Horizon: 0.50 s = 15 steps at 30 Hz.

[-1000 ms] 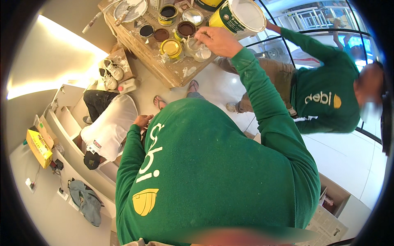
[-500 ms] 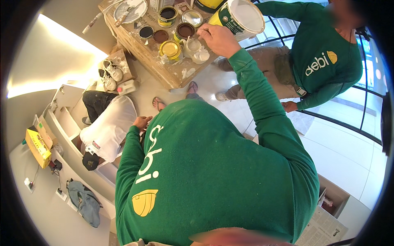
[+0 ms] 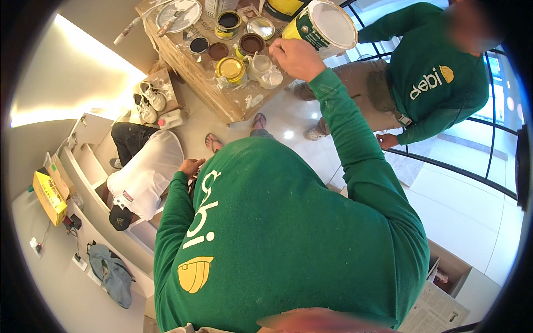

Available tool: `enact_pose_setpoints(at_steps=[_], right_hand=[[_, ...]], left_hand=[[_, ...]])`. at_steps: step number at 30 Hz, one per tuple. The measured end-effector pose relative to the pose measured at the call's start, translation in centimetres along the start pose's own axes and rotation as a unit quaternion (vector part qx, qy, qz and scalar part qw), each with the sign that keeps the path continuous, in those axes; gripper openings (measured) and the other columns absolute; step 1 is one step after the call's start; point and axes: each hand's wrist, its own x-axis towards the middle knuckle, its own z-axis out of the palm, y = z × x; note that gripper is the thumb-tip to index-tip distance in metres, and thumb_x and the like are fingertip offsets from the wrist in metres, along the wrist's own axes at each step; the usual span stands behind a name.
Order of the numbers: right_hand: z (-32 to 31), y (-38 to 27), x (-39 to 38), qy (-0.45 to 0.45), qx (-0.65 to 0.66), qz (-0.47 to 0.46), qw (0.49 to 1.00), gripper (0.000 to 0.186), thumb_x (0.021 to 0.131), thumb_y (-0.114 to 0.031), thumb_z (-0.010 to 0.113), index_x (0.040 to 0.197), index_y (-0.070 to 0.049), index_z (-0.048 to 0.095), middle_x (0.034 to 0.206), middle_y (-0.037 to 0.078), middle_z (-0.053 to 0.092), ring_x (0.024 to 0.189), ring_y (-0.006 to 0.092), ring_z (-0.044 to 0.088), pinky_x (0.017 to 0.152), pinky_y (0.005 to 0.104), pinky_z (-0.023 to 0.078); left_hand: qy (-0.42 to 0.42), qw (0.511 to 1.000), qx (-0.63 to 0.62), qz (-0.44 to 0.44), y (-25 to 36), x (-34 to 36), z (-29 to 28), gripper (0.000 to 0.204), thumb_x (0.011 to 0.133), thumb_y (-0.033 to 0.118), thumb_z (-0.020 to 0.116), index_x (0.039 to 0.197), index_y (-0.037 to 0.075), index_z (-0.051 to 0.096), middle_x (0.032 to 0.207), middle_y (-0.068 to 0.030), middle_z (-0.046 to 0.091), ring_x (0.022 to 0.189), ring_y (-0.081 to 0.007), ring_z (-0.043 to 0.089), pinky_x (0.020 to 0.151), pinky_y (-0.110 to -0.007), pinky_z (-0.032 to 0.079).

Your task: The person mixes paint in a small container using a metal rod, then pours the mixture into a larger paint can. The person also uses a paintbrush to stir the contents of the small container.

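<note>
My right hand (image 3: 298, 60) reaches over the table's near edge with its fingers curled. It is beside the lower side of a large white, green and yellow paint can (image 3: 321, 26), which tilts to the right. What lies inside the curled fingers is hidden. Beneath this hand stand a paint-smeared pale cup (image 3: 260, 65) and a tub of white paint (image 3: 271, 78). My left hand (image 3: 191, 166) rests low by my waist, fingers loosely extended and partly covered by my body; I see nothing held in it.
On the cardboard-covered table (image 3: 191, 83) stand several small tins, including a yellow-lidded tin (image 3: 230, 67), plus a paint-covered lid (image 3: 179, 15). At right, a co-worker in green (image 3: 444, 72) reaches behind the large can. Another person in white (image 3: 147, 175) crouches at left near shoes (image 3: 149, 101).
My hands keep nearly the same pose. The large can stays tilted beside my right hand. At right, the co-worker has shifted slightly, and a foot has moved.
</note>
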Motion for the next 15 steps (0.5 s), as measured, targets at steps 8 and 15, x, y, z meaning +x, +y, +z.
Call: enact_pose_setpoints(at_steps=[8, 15], right_hand=[[-0.18, 0.06, 0.31, -0.042, 0.063, -0.016, 0.997, 0.033, 0.106, -0.033, 0.056, 0.111, -0.006, 0.074, 0.091, 0.009, 0.080, 0.084, 0.0320, 0.074, 0.078, 0.0411, 0.057], [-0.47, -0.14, 0.17, -0.071, 0.045, -0.010, 0.996, 0.033, 0.107, -0.033, 0.056, 0.112, -0.006, 0.074, 0.094, 0.010, 0.080, 0.087, 0.0323, 0.075, 0.081, 0.0405, 0.057]], left_hand=[[0.006, 1.000, -0.028, 0.000, -0.57, 0.47, 0.36, 0.070, 0.098, 0.058, 0.067, 0.140, 0.002, 0.066, 0.112, -0.0184, 0.075, 0.084, -0.0278, 0.075, 0.071, -0.042, 0.063], [0.005, 0.999, 0.018, 0.033, -0.49, 0.47, 0.18, 0.068, 0.098, 0.058, 0.068, 0.137, 0.003, 0.068, 0.108, -0.0159, 0.074, 0.083, -0.0256, 0.073, 0.070, -0.040, 0.062]])
